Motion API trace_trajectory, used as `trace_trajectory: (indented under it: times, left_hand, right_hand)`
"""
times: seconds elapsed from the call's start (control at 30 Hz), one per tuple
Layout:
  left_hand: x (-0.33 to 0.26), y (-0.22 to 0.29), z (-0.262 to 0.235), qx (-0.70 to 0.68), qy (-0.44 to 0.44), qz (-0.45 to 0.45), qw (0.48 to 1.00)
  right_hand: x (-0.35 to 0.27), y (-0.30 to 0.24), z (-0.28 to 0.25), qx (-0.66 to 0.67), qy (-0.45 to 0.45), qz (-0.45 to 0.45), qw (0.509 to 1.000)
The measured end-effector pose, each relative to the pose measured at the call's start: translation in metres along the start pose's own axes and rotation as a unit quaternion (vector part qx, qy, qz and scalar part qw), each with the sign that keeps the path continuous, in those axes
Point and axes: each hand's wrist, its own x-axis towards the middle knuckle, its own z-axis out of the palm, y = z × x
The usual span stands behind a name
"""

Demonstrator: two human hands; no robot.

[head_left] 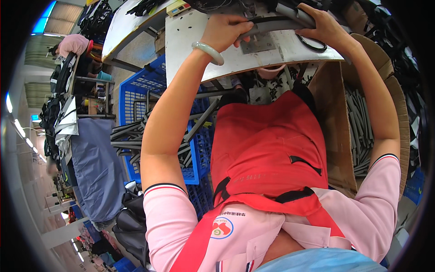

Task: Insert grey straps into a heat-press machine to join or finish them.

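Note:
A grey padded tube (272, 26) with a black strip along its upper side stretches between my hands above the white work table (186, 50). My left hand (229, 31), with a pale bangle at the wrist, pinches its left end. Around the right part of the tube, my right hand (322, 28) has its thumb below and fingers over the top. Below that hand a black loop of strip (312, 45) hangs at the table's edge. A metal plate (258, 45) is set into the tabletop under the tube. Dark machine parts at the top edge are only partly visible.
To my left, a blue plastic crate (197, 158) holds many grey tubes (129, 136). At my right stands an open cardboard box (333, 118) with more grey tubes (358, 131). A pink basin (272, 71) sits under the table. Another person (74, 46) bends over work at far left.

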Motion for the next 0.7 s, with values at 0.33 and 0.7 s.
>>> trace_trajectory:
  times: [0.33, 0.7]
  left_hand:
    - [0.017, -0.013, 0.0, -0.046, 0.006, -0.004, 0.999]
    - [0.01, -0.044, -0.014, 0.133, 0.078, 0.079, 0.985]
  right_hand:
    - [0.011, 0.012, 0.008, -0.017, 0.029, -0.01, 0.999]
    - [-0.019, 0.024, 0.054, -0.011, 0.088, -0.02, 0.996]
